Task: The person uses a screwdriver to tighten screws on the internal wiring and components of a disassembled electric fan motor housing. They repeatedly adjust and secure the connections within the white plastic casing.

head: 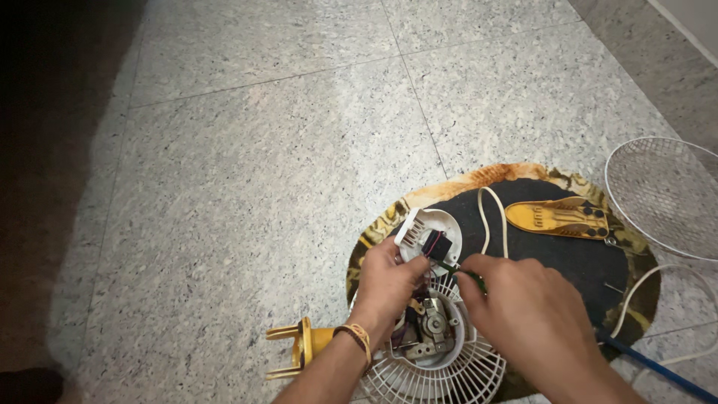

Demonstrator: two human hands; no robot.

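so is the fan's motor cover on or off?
Off. The motor sits exposed inside the rear grille; the white cover is lifted clear, held by the left hand.

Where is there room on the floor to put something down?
The grey floor tiles left of and beyond the round mat are bare. It is crowded on the mat, where both hands, left hand and right hand, work on the fan, near the yellow part.
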